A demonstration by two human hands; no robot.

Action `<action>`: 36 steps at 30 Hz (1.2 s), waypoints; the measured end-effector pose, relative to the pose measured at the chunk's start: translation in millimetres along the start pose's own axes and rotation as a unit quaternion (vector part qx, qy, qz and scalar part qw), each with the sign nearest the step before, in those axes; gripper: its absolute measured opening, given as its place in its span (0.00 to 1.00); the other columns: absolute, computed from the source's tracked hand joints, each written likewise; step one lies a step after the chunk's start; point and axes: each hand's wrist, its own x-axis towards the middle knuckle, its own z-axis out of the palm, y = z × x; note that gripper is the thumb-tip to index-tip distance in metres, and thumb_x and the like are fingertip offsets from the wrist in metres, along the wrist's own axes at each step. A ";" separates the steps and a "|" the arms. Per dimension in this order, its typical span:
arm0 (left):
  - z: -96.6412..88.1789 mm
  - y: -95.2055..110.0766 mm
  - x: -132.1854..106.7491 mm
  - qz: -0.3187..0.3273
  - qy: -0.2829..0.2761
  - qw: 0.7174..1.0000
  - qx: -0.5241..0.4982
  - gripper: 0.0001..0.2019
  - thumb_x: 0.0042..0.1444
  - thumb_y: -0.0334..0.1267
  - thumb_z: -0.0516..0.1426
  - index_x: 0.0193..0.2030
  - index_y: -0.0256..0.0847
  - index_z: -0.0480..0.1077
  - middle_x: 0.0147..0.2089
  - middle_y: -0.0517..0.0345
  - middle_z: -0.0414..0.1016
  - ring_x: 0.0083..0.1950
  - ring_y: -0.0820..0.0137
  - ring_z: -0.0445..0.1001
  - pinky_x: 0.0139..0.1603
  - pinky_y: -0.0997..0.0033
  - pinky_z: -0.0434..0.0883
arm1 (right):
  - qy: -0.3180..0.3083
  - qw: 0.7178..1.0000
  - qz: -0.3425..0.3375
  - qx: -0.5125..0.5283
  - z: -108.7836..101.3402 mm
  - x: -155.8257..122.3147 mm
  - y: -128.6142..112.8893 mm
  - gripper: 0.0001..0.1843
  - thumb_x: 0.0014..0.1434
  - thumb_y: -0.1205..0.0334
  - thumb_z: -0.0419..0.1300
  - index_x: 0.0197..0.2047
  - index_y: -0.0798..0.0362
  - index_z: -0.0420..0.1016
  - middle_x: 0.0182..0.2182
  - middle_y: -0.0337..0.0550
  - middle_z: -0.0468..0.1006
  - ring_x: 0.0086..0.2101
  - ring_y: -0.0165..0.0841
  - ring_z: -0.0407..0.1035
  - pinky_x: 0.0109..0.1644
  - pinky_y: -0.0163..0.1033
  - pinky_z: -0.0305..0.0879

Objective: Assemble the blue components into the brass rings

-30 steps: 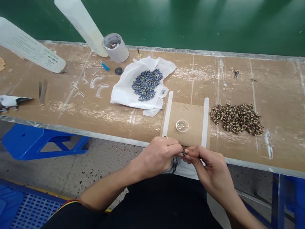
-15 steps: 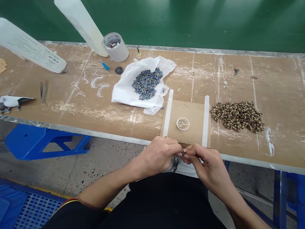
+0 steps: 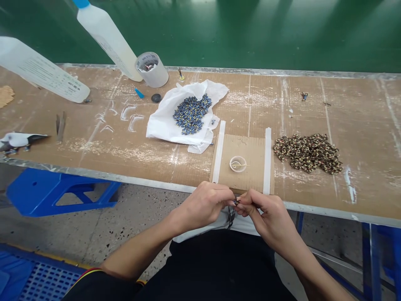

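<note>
My left hand and my right hand meet fingertip to fingertip just in front of the table edge, both pinched closed. Between them sits a tiny dark figure piece with bluish and yellowish spots, mostly covered by the fingers. Where one hand's part ends and the other's begins cannot be made out. Just beyond the hands, a cardboard pad is held by two white tape strips. A small clear cup rests on it with a thin looped wire tool across its rim.
Small blue-and-yellow parts lie heaped on white paper. Right of the pad is a pile of brown-and-cream pieces. Two white bottles, a tape roll and a black cap stand or lie leftward. A blue stool is below.
The view has shifted slightly, so the table things appear a little lower and further left. Both hands keep the same pinch on the small piece.
</note>
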 end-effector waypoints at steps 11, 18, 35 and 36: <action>-14.1 10.7 0.9 -0.056 -0.009 0.996 -0.067 0.12 0.66 0.29 0.51 0.29 0.36 0.67 0.25 0.63 0.69 0.26 0.77 0.66 0.30 0.78 0.62 | -0.005 0.986 0.088 0.142 -3.6 3.2 -1.3 0.09 0.67 0.56 0.59 0.38 0.51 0.74 0.29 0.39 0.79 0.31 0.29 0.73 0.35 0.32 0.70; -8.4 8.0 -1.6 0.068 0.109 0.983 0.129 0.09 0.67 0.30 0.52 0.36 0.36 0.72 0.29 0.59 0.72 0.29 0.74 0.69 0.30 0.76 0.66 | 0.038 0.992 0.019 0.118 -5.9 0.3 -1.1 0.05 0.64 0.63 0.62 0.44 0.50 0.76 0.38 0.42 0.80 0.38 0.31 0.77 0.42 0.34 0.74; -23.2 15.6 12.7 0.271 0.273 0.884 0.267 0.03 0.59 0.29 0.61 0.39 0.37 0.76 0.33 0.58 0.80 0.36 0.71 0.79 0.36 0.72 0.80 | 0.130 0.969 -0.207 -0.022 -9.0 -10.3 -18.4 0.16 0.57 0.80 0.64 0.44 0.52 0.75 0.41 0.47 0.77 0.41 0.35 0.74 0.42 0.40 0.74; -22.9 16.4 12.8 0.273 0.281 0.881 0.264 0.03 0.59 0.29 0.62 0.39 0.37 0.76 0.33 0.59 0.80 0.36 0.71 0.79 0.35 0.73 0.80 | 0.144 0.963 -0.222 -0.051 -8.6 -11.1 -19.6 0.16 0.56 0.80 0.64 0.44 0.52 0.75 0.40 0.46 0.77 0.40 0.34 0.75 0.41 0.40 0.74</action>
